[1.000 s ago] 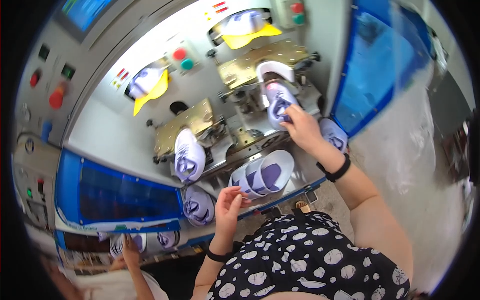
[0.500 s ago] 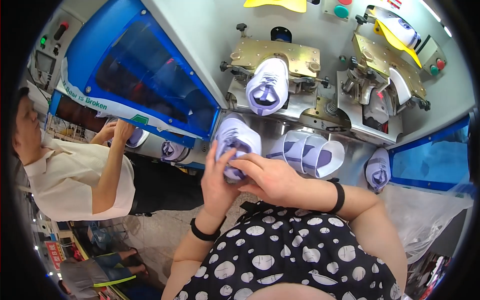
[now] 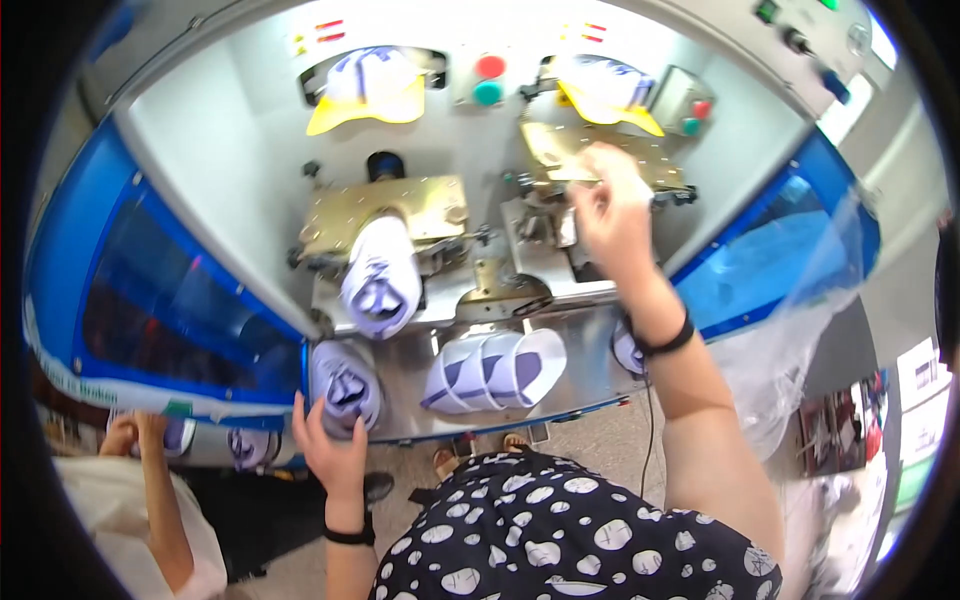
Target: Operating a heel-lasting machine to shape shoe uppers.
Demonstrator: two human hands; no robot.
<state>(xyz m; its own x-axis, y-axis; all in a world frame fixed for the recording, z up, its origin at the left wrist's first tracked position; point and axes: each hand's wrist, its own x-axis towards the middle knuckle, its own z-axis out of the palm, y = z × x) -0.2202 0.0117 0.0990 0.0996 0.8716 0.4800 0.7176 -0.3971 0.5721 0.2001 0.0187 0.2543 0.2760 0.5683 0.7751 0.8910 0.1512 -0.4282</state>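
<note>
My left hand (image 3: 335,452) has its fingers spread at the heel end of a pale lavender sneaker (image 3: 345,388) standing on the metal ledge. Whether the fingertips touch the shoe I cannot tell. Stretched out over the right-hand pressing station (image 3: 545,225), my right hand (image 3: 618,220) has bent fingers and is smeared by motion, so anything in it cannot be made out. Another lavender sneaker (image 3: 382,285) sits at the left-hand station, its toe under a brass-coloured plate (image 3: 430,200). Between the hands, several curved white and purple shoe uppers (image 3: 495,372) lie nested on the ledge.
Yellow-edged shoe pieces (image 3: 372,95) are mounted on the back wall, beside red and green buttons (image 3: 488,80). Blue-framed windows (image 3: 160,290) flank the machine. Clear plastic sheeting (image 3: 775,370) hangs at right. A co-worker's arms (image 3: 150,480) are at the far left.
Both hands have left each other at the sneaker. My right hand has swung up and right to the right-hand station; the left has opened beside the shoe. The view has turned right.
</note>
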